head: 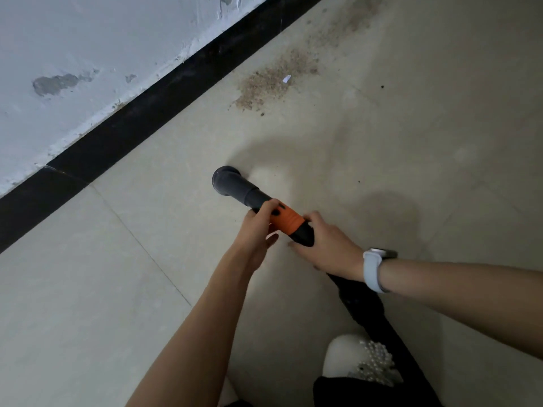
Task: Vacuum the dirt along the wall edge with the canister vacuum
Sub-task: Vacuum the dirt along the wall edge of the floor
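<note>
My 2 hands, left point(258, 227) and right point(323, 245), grip the nozzle point(235, 186); dirt point(273, 80) well beyond it; hose point(370, 312) cut off below.

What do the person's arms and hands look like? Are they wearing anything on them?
Both arms are bare, with no sleeves and no gloves. The left hand wears nothing at all. Next to the right hand, on the wrist, sits a watch with a smooth, pale bluish-white band and a dark case at its edge. No rings can be seen.
</note>
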Demonstrator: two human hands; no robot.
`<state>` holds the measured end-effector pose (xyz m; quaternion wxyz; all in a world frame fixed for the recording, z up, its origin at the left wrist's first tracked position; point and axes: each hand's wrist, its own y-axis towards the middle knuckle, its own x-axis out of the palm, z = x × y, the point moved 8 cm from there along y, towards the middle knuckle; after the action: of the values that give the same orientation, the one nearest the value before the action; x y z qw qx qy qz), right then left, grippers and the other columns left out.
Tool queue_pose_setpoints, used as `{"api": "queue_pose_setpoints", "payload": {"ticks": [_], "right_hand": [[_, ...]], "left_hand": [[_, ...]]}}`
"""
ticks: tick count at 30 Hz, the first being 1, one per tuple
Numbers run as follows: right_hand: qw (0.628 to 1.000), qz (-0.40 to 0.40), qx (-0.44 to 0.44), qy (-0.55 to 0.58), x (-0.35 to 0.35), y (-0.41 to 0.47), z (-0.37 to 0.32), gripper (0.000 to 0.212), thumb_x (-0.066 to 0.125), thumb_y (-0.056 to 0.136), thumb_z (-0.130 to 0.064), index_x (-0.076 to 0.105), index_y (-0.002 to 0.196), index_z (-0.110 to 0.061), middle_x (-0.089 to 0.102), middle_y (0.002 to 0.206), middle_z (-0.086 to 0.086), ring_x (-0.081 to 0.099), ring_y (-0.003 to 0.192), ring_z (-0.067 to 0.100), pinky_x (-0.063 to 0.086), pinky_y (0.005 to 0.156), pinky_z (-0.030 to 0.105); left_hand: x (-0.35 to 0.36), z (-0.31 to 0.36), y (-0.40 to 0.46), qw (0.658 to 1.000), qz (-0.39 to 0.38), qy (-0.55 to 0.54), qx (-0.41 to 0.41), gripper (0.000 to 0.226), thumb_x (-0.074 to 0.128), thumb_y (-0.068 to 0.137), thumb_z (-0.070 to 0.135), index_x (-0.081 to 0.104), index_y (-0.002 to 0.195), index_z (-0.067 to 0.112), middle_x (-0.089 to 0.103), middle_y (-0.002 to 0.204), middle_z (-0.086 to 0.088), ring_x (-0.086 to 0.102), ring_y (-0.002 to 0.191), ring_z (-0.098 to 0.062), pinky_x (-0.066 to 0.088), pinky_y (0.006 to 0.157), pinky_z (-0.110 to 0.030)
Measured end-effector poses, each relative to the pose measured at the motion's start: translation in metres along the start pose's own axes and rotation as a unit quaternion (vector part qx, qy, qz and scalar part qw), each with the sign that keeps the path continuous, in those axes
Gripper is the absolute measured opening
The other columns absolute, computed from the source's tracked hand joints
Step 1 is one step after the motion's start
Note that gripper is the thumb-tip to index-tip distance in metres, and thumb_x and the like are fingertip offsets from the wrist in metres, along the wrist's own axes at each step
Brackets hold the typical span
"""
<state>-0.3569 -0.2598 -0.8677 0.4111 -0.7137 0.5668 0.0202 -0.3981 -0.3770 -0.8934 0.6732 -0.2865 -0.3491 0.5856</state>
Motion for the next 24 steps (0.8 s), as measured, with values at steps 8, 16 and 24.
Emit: {"api": "queue_pose_setpoints", "payload": {"ticks": [8, 16, 24], "right_hand": [[0.991, 0.035, -0.027, -0.124, 0.004, 0.047, -0.048, 0.040, 0.055, 0.085, -0.038, 0.042, 0.117, -0.019, 0.061, 0.098, 0.004, 0.057, 0.080, 0.031, 0.043, 0.065, 0.034], [0.972, 0.095, -0.033, -0.212, -0.010, 0.045, -0.042, 0.025, 0.051, 0.088, -0.036, 0.039, 0.101, -0.019, 0.052, 0.082, 0.005, 0.050, 0.071, 0.033, 0.030, 0.058, 0.031], [0.962, -0.008, -0.089, -0.257, 0.026, -0.010, -0.013, 0.040, 0.051, 0.089, -0.040, 0.042, 0.122, -0.021, 0.064, 0.106, 0.009, 0.060, 0.091, 0.036, 0.042, 0.067, 0.036]], "left_hand": [[-0.087, -0.004, -0.003, 0.967, 0.197, 0.158, 0.044, 0.038, 0.051, 0.094, 0.034, 0.054, 0.124, 0.012, 0.057, 0.121, -0.007, 0.053, 0.106, -0.022, 0.042, 0.087, -0.035], [-0.151, -0.032, -0.007, 0.816, 0.291, 0.499, 0.034, 0.077, 0.065, 0.084, 0.042, 0.022, 0.146, 0.025, 0.008, 0.156, -0.006, 0.003, 0.143, -0.026, 0.018, 0.110, -0.047], [-0.156, -0.032, -0.003, 0.825, 0.305, 0.474, 0.035, 0.081, 0.074, 0.078, 0.038, 0.027, 0.144, 0.031, 0.011, 0.154, -0.002, 0.005, 0.142, -0.024, 0.015, 0.112, -0.044]]}}
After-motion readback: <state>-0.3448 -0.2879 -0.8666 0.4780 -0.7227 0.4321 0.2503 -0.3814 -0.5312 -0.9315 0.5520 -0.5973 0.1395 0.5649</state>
